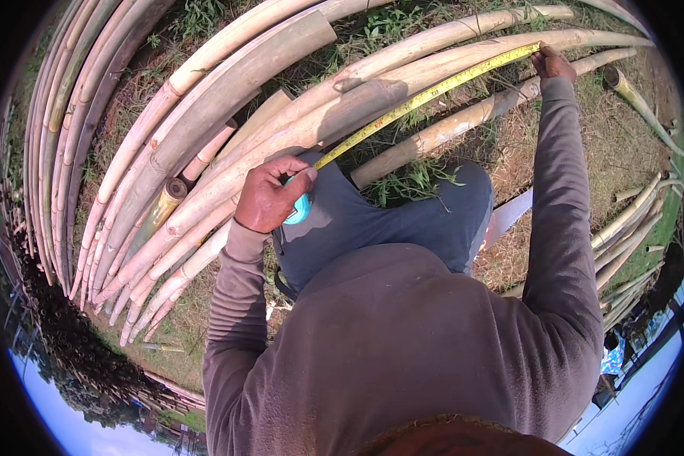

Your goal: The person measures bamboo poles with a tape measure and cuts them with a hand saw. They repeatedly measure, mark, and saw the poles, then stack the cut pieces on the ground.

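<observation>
A yellow measuring tape (pixel 425 97) stretches along a long pale bamboo pole (pixel 372 100) in front of me. My left hand (pixel 270 194) is closed on the teal tape measure case (pixel 299 210), near my bent left knee; its fingers partly cover the case. Out at the far right, my right hand (pixel 552 62) pinches the other end of the tape against the pole, with that arm stretched out. The tape runs nearly straight between both hands, its markings facing up. Another bamboo pole (pixel 441 131) lies on the ground just nearer than the tape.
More bamboo poles (pixel 243 64) lie side by side beyond and to the left, some with cut hollow ends (pixel 176 188). Another stack (pixel 627 228) lies at the right. Beside my right knee is a pale, flat, blade-like piece (pixel 511 211). Grass and leafy weeds (pixel 414 186) grow between poles.
</observation>
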Demonstrator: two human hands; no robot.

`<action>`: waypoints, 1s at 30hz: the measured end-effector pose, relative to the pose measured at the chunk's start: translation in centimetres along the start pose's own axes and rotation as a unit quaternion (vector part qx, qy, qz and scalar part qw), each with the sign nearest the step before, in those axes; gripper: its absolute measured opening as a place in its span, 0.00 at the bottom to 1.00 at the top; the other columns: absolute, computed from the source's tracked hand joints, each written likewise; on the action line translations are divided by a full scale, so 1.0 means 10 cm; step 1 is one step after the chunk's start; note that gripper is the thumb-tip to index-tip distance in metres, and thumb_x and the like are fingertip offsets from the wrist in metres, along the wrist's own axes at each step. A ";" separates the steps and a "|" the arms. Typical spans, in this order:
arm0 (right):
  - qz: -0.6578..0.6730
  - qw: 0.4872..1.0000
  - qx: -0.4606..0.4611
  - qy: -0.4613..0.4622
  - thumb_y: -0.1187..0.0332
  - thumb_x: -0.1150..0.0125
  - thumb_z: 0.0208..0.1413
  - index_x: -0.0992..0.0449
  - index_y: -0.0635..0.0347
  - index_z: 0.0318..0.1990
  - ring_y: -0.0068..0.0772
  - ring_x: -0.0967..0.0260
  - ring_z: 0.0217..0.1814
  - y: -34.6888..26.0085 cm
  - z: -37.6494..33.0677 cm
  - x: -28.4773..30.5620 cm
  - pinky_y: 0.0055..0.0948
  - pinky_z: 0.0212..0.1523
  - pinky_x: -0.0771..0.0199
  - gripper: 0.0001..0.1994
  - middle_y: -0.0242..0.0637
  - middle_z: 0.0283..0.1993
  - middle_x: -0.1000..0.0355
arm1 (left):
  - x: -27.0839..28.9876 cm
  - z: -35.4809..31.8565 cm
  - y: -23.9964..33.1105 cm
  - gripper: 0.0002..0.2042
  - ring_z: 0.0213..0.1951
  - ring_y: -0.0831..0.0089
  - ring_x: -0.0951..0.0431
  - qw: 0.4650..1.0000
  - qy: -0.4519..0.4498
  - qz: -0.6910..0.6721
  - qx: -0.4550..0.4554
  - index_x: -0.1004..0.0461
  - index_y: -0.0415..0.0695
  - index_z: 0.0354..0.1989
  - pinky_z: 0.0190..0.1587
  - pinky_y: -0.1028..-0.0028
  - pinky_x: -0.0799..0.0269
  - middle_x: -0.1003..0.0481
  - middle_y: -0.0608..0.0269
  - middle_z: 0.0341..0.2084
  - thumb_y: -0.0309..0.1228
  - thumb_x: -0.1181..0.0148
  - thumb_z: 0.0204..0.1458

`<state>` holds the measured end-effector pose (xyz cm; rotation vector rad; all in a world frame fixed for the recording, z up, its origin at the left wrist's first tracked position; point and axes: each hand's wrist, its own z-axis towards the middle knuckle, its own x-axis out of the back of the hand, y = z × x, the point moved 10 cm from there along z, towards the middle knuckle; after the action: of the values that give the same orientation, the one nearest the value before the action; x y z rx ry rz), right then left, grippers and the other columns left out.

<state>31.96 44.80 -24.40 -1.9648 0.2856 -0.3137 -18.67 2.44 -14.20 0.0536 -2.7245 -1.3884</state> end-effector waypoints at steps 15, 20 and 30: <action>-0.045 0.993 -0.077 -0.084 0.72 0.34 0.62 0.20 0.64 0.44 0.30 0.23 0.37 0.35 1.57 0.53 0.30 0.44 0.12 0.07 0.36 0.39 0.23 | 2.83 -1.82 -1.59 0.15 0.26 0.79 0.22 0.923 0.318 0.143 0.161 0.18 0.40 0.31 0.32 0.75 0.26 0.20 0.67 0.23 0.42 0.27 0.55; -0.038 0.990 -0.082 -0.113 0.74 0.34 0.61 0.21 0.68 0.45 0.35 0.22 0.40 0.27 1.78 0.61 0.32 0.46 0.12 0.08 0.41 0.41 0.22 | 3.09 -1.95 -1.83 0.17 0.29 0.77 0.20 0.890 0.389 0.193 0.138 0.15 0.44 0.35 0.36 0.73 0.24 0.18 0.64 0.25 0.47 0.27 0.53; -0.077 0.994 -0.069 -0.032 0.70 0.36 0.64 0.20 0.65 0.45 0.33 0.23 0.37 0.40 1.66 0.58 0.28 0.44 0.15 0.08 0.37 0.37 0.22 | 3.07 -2.05 -1.70 0.20 0.33 0.69 0.18 0.837 0.458 0.255 0.154 0.14 0.46 0.34 0.41 0.68 0.23 0.17 0.61 0.28 0.53 0.26 0.50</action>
<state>42.93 55.42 -34.06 -2.1341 0.1170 -0.3370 -47.47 -26.17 -14.20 0.0053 -1.8902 -0.5303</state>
